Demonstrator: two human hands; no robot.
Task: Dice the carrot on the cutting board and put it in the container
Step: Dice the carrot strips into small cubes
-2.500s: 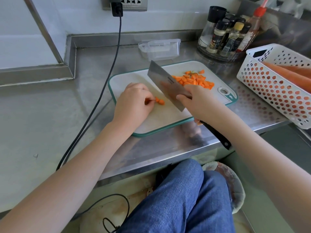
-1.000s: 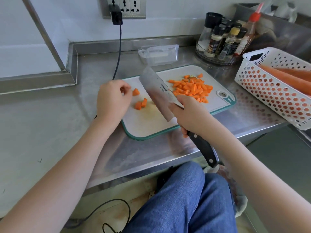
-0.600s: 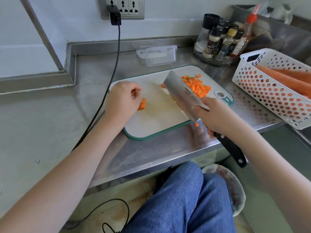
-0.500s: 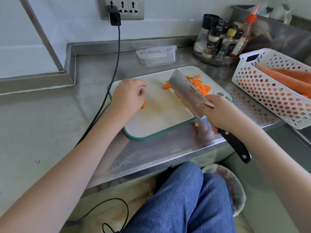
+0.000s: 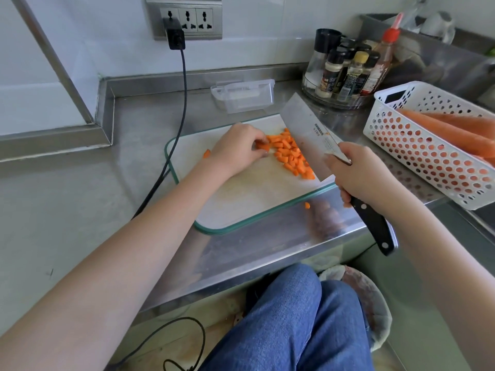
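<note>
A pile of diced carrot lies on the white cutting board with a green rim. My right hand grips a cleaver whose blade stands on edge along the right side of the pile. My left hand sits at the pile's left side, its fingers curled and pinching a carrot piece. One dice lies behind my left hand on the board, and another lies on the counter off the board's front edge. The clear plastic container stands behind the board.
A white perforated basket with whole carrots sits at the right. A round rack of spice bottles stands at the back right. A black cable runs from the wall socket down past the board's left edge. The steel counter's front edge is close.
The cleaver moved right and now stands against the diced pile. My left hand moved right across the board with loose pieces to the pile.
</note>
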